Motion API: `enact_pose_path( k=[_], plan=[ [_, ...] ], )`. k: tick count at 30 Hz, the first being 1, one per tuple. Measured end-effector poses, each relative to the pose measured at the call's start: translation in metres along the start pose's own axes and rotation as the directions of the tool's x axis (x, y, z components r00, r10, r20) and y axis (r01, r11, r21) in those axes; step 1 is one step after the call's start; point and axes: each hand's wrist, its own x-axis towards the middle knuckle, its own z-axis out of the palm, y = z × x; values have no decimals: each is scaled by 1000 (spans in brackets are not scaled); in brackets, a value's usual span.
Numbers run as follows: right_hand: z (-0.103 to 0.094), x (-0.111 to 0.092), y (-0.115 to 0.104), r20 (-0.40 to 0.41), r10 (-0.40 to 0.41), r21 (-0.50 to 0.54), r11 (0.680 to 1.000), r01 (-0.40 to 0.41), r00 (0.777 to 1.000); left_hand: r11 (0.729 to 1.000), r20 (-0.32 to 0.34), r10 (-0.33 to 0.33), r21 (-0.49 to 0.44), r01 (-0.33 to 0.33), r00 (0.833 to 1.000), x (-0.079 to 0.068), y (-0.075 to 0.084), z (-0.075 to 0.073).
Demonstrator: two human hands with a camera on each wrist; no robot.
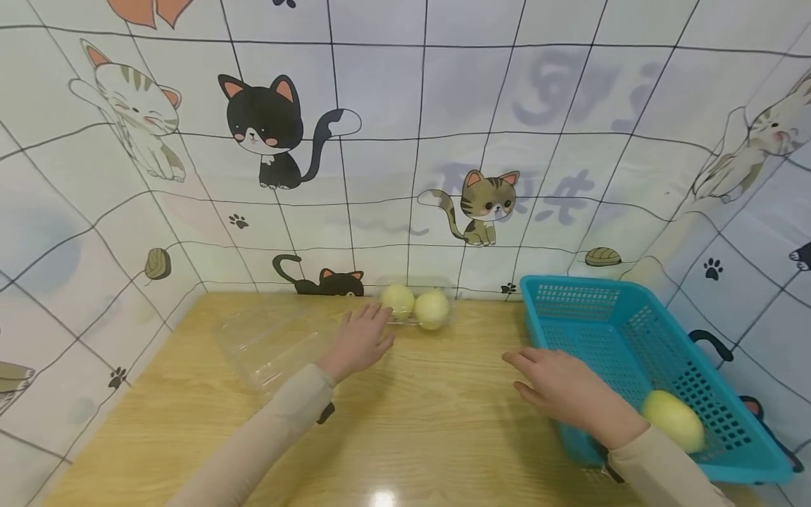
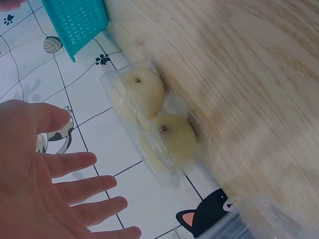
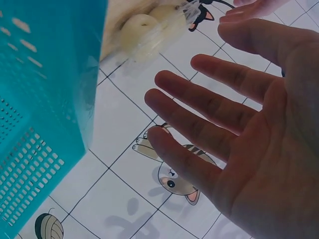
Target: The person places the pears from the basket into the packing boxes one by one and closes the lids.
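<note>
Two round, pale yellow fruits [image 1: 432, 308] sit side by side in a clear plastic box [image 2: 172, 174] against the back wall. The left wrist view shows their stem dimples. Just left of and in front of that box, my left hand [image 1: 358, 343] hovers with fingers extended, holding nothing. My right hand [image 1: 570, 391] is held over the left side of a turquoise basket [image 1: 535, 320], its fingers spread and its palm bare in the right wrist view. Inside the basket, near its front right, lies another pale yellow fruit [image 1: 673, 421], partly behind my right sleeve.
More clear plastic packaging [image 1: 272, 352] lies on the left of the wooden table [image 1: 437, 415]; its outline is faint. A cat-printed, tile-patterned sheet [image 1: 380, 176] covers the back and both sides. The basket takes up the table's right side.
</note>
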Motion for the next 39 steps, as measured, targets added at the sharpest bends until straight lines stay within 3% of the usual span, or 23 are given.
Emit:
enact_pose_path(
  k=[17, 25, 36, 39],
  plan=[
    [-6, -20, 15, 86, 58, 82, 994, -65, 995, 1000, -45, -10, -16, 10, 999, -27, -16, -11],
    [-9, -26, 19, 137, 92, 122, 987, -109, 986, 999, -144, 10, -38, -16, 989, -42, -31, -6],
    [-9, -35, 28, 144, 114, 122, 984, -132, 983, 988, -124, -104, -123, 89, 987, -57, -57, -16],
    [-9, -38, 31, 149, 120, 122, 983, -138, 982, 988, -152, -115, -122, 97, 982, -62, -65, -20]
  ],
)
